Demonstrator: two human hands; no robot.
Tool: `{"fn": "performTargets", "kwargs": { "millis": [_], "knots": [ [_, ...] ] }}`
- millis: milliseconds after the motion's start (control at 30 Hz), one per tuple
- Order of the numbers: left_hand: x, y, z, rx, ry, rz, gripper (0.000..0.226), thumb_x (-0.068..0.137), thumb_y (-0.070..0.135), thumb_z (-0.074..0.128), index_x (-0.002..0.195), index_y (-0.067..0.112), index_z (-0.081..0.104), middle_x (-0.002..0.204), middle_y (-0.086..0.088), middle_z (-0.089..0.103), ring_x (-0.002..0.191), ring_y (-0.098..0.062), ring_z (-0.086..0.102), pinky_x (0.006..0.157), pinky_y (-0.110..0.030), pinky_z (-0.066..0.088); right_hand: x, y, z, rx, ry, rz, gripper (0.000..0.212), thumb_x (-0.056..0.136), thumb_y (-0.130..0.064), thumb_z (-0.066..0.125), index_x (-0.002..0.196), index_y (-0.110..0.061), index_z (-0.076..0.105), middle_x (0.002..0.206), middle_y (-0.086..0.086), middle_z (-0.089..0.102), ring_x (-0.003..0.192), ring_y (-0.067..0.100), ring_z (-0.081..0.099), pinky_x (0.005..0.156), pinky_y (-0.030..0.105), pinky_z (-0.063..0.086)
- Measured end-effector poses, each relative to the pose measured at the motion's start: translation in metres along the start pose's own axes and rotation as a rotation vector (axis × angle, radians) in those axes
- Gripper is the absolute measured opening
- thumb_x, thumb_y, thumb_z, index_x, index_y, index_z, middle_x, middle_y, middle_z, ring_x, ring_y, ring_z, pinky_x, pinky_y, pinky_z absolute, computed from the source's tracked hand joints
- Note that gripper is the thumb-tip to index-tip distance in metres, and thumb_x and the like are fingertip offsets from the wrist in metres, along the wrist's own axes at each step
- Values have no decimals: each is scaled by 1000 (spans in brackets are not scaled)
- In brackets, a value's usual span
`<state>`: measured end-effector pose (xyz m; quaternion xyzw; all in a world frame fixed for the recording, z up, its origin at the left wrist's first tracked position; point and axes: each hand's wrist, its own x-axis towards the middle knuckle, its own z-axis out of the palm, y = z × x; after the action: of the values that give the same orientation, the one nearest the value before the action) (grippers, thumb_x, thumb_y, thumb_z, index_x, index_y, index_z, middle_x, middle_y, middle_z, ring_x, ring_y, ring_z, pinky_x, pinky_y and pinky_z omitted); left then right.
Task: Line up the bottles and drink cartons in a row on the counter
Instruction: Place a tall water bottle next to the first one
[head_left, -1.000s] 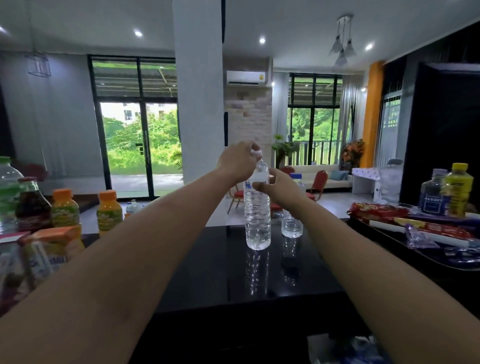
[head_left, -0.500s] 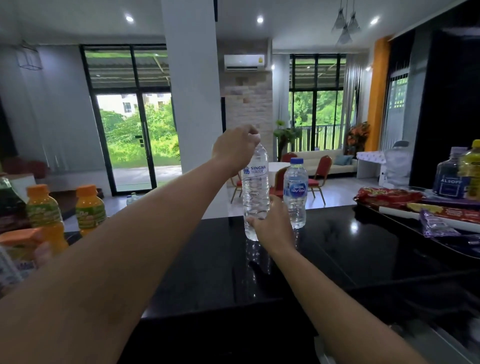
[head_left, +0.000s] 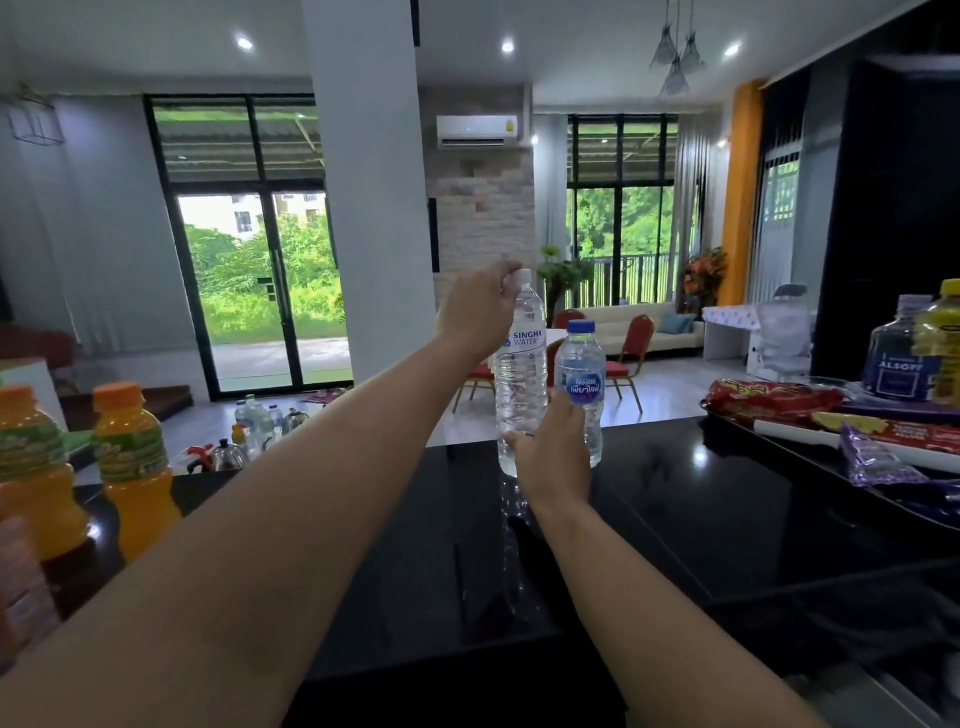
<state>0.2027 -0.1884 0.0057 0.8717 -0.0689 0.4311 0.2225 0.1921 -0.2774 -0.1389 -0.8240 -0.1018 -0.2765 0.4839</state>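
A tall clear Singha water bottle (head_left: 521, 374) stands upright at the far edge of the black counter (head_left: 727, 493). My left hand (head_left: 480, 309) pinches its white cap from the left. My right hand (head_left: 553, 454) wraps the bottle's lower part and base. Right beside it stands a shorter water bottle (head_left: 583, 379) with a blue cap and blue label, partly hidden by my right hand. Two orange juice bottles (head_left: 136, 457) (head_left: 31, 467) stand on the counter at the left. A blurred carton (head_left: 21, 582) shows at the left edge.
A dark tray (head_left: 852, 478) with red and purple snack packets lies on the right of the counter. Behind it stand a clear Alsoff bottle (head_left: 901, 353) and a yellow bottle (head_left: 943, 343). A white pillar (head_left: 369, 208) rises beyond the counter's far edge.
My right hand dropped from near the tall bottle's neck to its base. The left hand stayed on the cap. The camera view shifted, and the tall bottle now stands close to the shorter one.
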Motion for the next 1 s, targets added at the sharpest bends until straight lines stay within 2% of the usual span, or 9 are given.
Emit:
{"fn": "performTargets", "kwargs": {
  "millis": [100, 233, 433, 500, 600, 667, 733, 800, 1000],
  "knots": [
    [0, -2, 4, 2, 15, 8, 34, 100, 27, 42, 130, 20, 55, 112, -9, 70, 97, -23, 65, 83, -33, 50, 1, 1, 1, 4, 9, -9, 61, 86, -18, 73, 135, -13, 37, 131, 10, 48, 112, 25, 56, 81, 31, 45],
    [0, -3, 5, 16, 10, 8, 36, 99, 26, 44, 133, 20, 53, 115, -9, 69, 98, -22, 65, 81, -28, 47, 1, 1, 1, -31, 12, 4, 62, 87, -19, 70, 138, -14, 36, 132, 10, 47, 114, 25, 56, 84, 34, 49],
    [-7, -2, -4, 29, -89, 12, 43, 98, 24, 46, 141, 20, 43, 133, -12, 59, 118, -29, 58, 98, -40, 46, -2, 1, -2, -68, -9, 4, 62, 88, -22, 69, 140, -12, 36, 133, 9, 47, 115, 25, 55, 82, 33, 47],
    [-12, -3, -9, 76, -142, 14, 47, 97, 25, 47, 143, 23, 37, 132, -14, 59, 116, -31, 58, 95, -43, 48, -3, 1, -4, -70, -10, 7, 59, 88, -23, 69, 138, -12, 39, 132, 8, 49, 114, 25, 55, 81, 33, 46],
    [-25, -3, -17, 189, -215, 13, 49, 98, 25, 43, 145, 25, 30, 121, -17, 63, 105, -33, 61, 85, -43, 50, -5, 0, -7, -91, -33, 34, 55, 89, -27, 67, 136, -11, 42, 131, 9, 50, 115, 27, 54, 82, 37, 47],
    [-35, -5, -26, 274, -231, 5, 48, 99, 23, 40, 145, 22, 29, 129, -16, 58, 111, -33, 58, 89, -45, 50, -8, -4, -9, -98, -47, 51, 50, 92, -27, 60, 136, -10, 43, 132, 10, 49, 117, 28, 52, 86, 41, 49],
    [-48, -11, -38, 441, -252, 9, 49, 100, 26, 36, 147, 17, 27, 146, -10, 43, 129, -30, 46, 103, -46, 41, -14, -12, -12, -123, -41, 28, 46, 94, -24, 51, 137, -9, 42, 135, 10, 48, 118, 29, 50, 85, 42, 49],
    [-63, -19, -56, 598, -303, -4, 52, 100, 30, 32, 149, 14, 22, 155, -8, 29, 142, -26, 29, 114, -46, 27, -22, -23, -16, -147, -57, -24, 46, 95, -23, 46, 139, -10, 41, 140, 9, 45, 122, 29, 47, 86, 41, 46],
    [-100, -47, -141, 825, -411, -113, 55, 101, 34, 25, 150, 11, 18, 160, -10, 16, 148, -26, 13, 118, -51, 13, -38, -82, -26, -302, -316, -250, 56, 95, -30, 44, 145, -7, 34, 149, 10, 40, 132, 30, 40, 107, 47, 39]
  ]
}}
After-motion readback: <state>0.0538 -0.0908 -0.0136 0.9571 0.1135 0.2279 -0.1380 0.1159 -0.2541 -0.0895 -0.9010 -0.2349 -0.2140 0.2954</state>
